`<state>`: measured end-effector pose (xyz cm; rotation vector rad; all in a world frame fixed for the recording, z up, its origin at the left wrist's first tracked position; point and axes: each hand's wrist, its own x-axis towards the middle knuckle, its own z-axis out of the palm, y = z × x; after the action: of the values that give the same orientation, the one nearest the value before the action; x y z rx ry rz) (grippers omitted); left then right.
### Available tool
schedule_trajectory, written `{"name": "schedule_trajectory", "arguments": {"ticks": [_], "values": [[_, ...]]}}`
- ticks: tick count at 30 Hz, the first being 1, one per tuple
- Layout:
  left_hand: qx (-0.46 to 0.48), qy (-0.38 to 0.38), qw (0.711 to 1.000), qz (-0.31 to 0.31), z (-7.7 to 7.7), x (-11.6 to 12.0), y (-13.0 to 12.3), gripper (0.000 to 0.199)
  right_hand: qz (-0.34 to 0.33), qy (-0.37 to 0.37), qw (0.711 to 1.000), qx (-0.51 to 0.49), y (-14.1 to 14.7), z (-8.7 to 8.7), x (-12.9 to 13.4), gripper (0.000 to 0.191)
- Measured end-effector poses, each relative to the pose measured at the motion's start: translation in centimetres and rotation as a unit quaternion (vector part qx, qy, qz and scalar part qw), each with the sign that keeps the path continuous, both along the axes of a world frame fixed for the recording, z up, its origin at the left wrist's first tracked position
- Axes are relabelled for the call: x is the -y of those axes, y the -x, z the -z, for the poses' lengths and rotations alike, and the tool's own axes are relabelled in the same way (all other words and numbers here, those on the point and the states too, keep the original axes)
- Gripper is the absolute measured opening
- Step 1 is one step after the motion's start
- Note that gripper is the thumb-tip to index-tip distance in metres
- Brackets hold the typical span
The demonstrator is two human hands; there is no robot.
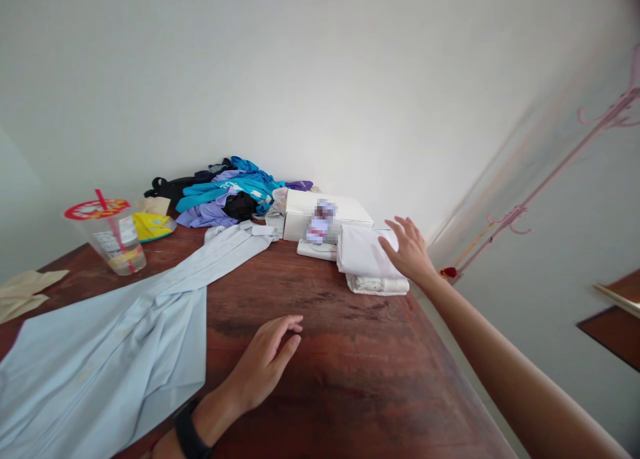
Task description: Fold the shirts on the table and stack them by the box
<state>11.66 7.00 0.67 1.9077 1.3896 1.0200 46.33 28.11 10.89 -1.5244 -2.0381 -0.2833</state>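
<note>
My right hand (407, 249) is stretched out over the right side of a stack of folded white cloth (367, 251), fingers apart and holding nothing. Whether it touches the stack I cannot tell. Over the middle of the table hovers my left hand (267, 362), with a dark band on the wrist; its fingers are slightly curled, the thumb stands apart, and nothing is in it. To its left a light blue long-sleeved shirt (125, 339) lies spread and wrinkled, one sleeve reaching toward the back.
On the dark wooden table (320, 392) stand a plastic cup with a red straw (117, 239) and a white box (327, 212). A heap of clothes (225, 192) lies against the wall. Nearby are a yellow item (150, 225) and tan paper (30, 289). A pink coat rack (550, 169) leans at right.
</note>
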Motion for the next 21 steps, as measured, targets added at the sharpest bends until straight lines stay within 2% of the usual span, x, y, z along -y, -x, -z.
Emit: {"name": "schedule_trajectory", "arguments": {"ticks": [4, 6, 11, 21], "values": [[0.002, 0.008, 1.0, -0.002, -0.2, 0.1, 0.0, 0.039, 0.016, 0.171, 0.984, 0.049, 2.8, 2.2, -1.2, 0.073], [0.002, 0.012, 1.0, 0.001, -0.4, 0.2, 0.0, 0.039, 0.027, 0.208, 0.976, 0.059, 3.1, 3.4, -2.1, 0.077], [0.001, 0.007, 1.0, 0.003, -0.3, 0.2, 0.0, 0.038, 0.03, 0.229, 0.97, 0.075, 2.7, 4.8, -3.4, 0.079], [0.005, 0.002, 1.0, -0.01, 0.8, 0.2, 0.2, 0.036, 0.037, 0.262, 0.96, 0.091, 3.3, 4.9, -4.4, 0.081]]}}
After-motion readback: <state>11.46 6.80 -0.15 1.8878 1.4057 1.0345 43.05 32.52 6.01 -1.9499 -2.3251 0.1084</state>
